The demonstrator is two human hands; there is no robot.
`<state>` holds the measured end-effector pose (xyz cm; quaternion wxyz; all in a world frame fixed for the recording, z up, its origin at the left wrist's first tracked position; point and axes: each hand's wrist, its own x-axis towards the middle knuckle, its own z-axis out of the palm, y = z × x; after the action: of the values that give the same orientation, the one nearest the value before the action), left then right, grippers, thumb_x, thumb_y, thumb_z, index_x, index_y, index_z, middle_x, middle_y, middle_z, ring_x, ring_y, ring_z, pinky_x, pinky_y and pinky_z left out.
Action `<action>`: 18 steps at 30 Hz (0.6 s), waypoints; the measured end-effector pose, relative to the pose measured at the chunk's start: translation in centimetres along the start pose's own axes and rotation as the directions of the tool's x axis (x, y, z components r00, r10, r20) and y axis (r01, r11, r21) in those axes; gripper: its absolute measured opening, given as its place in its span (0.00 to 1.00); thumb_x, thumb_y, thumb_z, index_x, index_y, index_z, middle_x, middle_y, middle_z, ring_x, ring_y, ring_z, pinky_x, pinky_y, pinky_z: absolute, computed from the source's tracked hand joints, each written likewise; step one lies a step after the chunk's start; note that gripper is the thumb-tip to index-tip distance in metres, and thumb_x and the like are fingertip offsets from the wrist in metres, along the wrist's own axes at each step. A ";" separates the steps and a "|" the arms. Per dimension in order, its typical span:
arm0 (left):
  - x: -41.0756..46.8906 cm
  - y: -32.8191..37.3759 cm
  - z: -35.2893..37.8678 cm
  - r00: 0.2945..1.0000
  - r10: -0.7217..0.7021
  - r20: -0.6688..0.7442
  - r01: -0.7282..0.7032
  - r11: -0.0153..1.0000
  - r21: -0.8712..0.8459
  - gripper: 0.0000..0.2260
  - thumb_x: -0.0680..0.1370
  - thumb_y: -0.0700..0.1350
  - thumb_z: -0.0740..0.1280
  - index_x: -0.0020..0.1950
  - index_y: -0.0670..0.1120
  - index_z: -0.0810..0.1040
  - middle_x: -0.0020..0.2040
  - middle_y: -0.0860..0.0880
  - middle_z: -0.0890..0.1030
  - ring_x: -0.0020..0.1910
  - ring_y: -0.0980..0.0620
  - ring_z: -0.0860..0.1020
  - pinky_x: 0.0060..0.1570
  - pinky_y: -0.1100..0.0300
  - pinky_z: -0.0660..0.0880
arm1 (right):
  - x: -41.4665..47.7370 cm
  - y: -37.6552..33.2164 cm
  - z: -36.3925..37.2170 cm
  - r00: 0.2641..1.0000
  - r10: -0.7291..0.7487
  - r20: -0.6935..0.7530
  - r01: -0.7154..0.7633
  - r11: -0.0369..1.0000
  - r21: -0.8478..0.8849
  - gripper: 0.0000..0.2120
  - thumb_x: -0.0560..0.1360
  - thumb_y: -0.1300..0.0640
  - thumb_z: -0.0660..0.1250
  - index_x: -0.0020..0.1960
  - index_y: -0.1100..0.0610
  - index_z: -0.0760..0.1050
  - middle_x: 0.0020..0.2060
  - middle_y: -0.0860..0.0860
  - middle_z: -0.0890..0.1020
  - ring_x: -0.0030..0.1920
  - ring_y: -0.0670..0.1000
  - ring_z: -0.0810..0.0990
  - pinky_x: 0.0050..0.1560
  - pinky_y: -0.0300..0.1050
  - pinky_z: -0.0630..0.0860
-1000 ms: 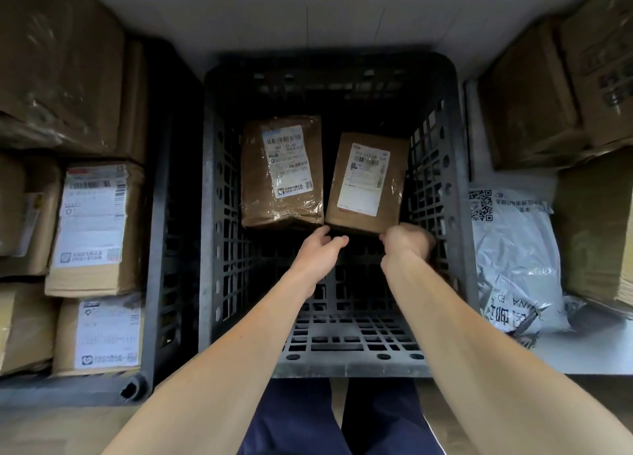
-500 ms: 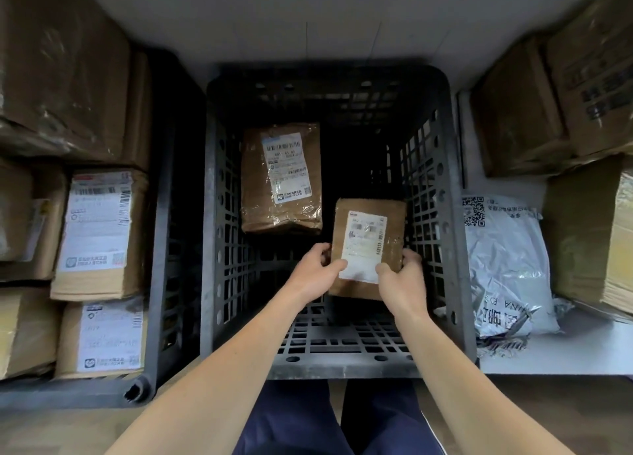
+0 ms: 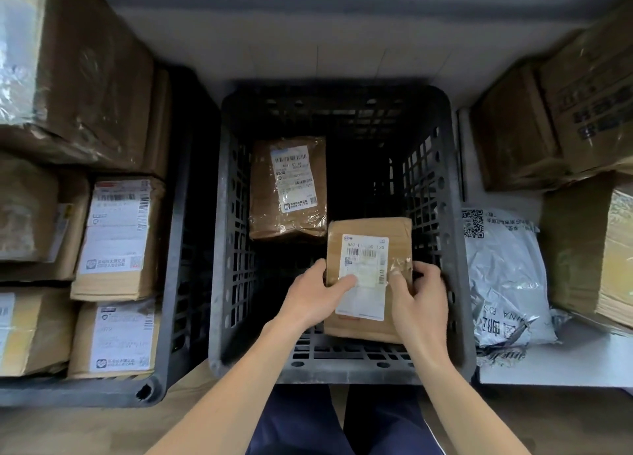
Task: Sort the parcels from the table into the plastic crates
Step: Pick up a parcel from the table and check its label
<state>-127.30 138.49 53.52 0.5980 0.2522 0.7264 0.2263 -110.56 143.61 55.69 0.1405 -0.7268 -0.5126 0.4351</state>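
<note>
From the head camera, looking straight down, we saw a black plastic crate (image 3: 457, 249) directly before us. Our left hand (image 3: 313, 297) and right hand (image 3: 421, 300) both gripped a small brown parcel (image 3: 368, 235) by its near end, with the thumbs pressed on its white label. It hung label-up over the near right part of the crate. A plastic-wrapped parcel (image 3: 287, 187) lay on the crate floor toward the far left. A second crate (image 3: 178, 266) on our left held labelled boxes. On the worktop (image 3: 565, 362) to our right lay a grey mailing bag (image 3: 503, 276) near cardboard boxes (image 3: 513, 129).

We judged that the label was being checked to choose a crate. To do this well, we should keep the parcel level in both hands and slide our thumbs off the barcode. We should then lower it flat rather than drop it.

Half a second earlier the parcel had sat lower and farther from us. A second earlier it had stood at the far right of the crate, beside the wrapped parcel, with our hands only at its near edge.
</note>
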 end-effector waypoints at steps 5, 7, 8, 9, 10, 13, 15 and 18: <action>-2.5 5.4 -3.4 0.915 0.199 -0.352 -0.188 0.980 0.068 0.14 0.78 0.64 0.68 0.55 0.57 0.78 0.52 0.59 0.83 0.51 0.57 0.82 0.53 0.48 0.81 | -0.8 -6.5 -0.3 0.988 -0.120 -0.095 0.139 0.962 0.233 0.09 0.82 0.50 0.67 0.61 0.46 0.73 0.53 0.44 0.78 0.50 0.37 0.77 0.47 0.34 0.72; -2.5 6.7 -5.7 0.831 0.248 -0.498 -0.206 0.969 0.138 0.16 0.79 0.63 0.67 0.61 0.55 0.77 0.56 0.55 0.82 0.54 0.53 0.81 0.56 0.46 0.80 | -0.1 -9.3 1.1 0.977 -0.212 -0.027 0.212 0.944 0.252 0.09 0.82 0.52 0.66 0.61 0.43 0.73 0.54 0.42 0.75 0.50 0.32 0.75 0.47 0.28 0.72; -2.4 7.1 -6.9 0.791 0.259 -0.554 -0.194 0.966 0.173 0.20 0.80 0.62 0.68 0.68 0.54 0.74 0.62 0.53 0.80 0.59 0.51 0.80 0.61 0.47 0.78 | 0.3 -10.6 2.0 0.965 -0.262 0.023 0.250 0.940 0.233 0.10 0.83 0.54 0.66 0.62 0.43 0.73 0.54 0.43 0.74 0.50 0.32 0.74 0.47 0.25 0.72; -2.2 7.1 -8.1 0.762 0.267 -0.589 -0.165 0.961 0.222 0.27 0.80 0.60 0.68 0.77 0.52 0.67 0.69 0.50 0.76 0.66 0.49 0.76 0.64 0.48 0.76 | 0.9 -11.6 3.0 0.947 -0.310 0.087 0.290 0.937 0.193 0.13 0.83 0.54 0.65 0.66 0.44 0.74 0.56 0.44 0.72 0.52 0.34 0.74 0.49 0.24 0.71; -1.9 7.0 -9.1 0.749 0.273 -0.603 -0.110 0.949 0.294 0.34 0.80 0.59 0.69 0.82 0.50 0.60 0.74 0.47 0.71 0.71 0.45 0.72 0.64 0.48 0.74 | 1.5 -12.2 4.1 0.925 -0.342 0.168 0.322 0.937 0.135 0.18 0.83 0.55 0.65 0.72 0.47 0.73 0.59 0.45 0.71 0.56 0.36 0.73 0.54 0.25 0.69; -1.3 5.2 -10.4 0.777 0.296 -0.556 0.083 0.827 0.556 0.43 0.78 0.58 0.71 0.84 0.46 0.50 0.74 0.40 0.62 0.73 0.36 0.63 0.64 0.42 0.69 | 3.1 -11.9 7.2 0.872 -0.293 0.393 0.322 0.947 -0.008 0.27 0.83 0.53 0.64 0.81 0.48 0.64 0.70 0.50 0.68 0.74 0.50 0.66 0.70 0.38 0.61; -1.0 3.9 -10.2 0.786 0.337 -0.519 0.079 0.777 0.625 0.40 0.78 0.57 0.71 0.83 0.48 0.54 0.75 0.41 0.61 0.72 0.37 0.61 0.68 0.40 0.64 | 3.4 -11.3 8.4 0.832 -0.253 0.493 0.261 0.964 0.054 0.27 0.84 0.52 0.62 0.82 0.43 0.62 0.70 0.48 0.72 0.76 0.52 0.67 0.77 0.46 0.62; -0.2 2.7 -9.6 0.764 0.441 -0.472 0.007 0.726 0.688 0.32 0.79 0.57 0.69 0.80 0.49 0.63 0.78 0.41 0.60 0.77 0.37 0.57 0.73 0.40 0.58 | 3.4 -11.3 9.2 0.822 -0.270 0.502 0.231 0.963 0.140 0.24 0.86 0.54 0.59 0.81 0.45 0.62 0.69 0.43 0.77 0.71 0.46 0.73 0.75 0.48 0.68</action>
<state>-136.48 140.15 57.17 0.1724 0.4464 0.8725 0.0991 -124.42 149.27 56.00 0.0800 -0.5041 -0.6062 0.6100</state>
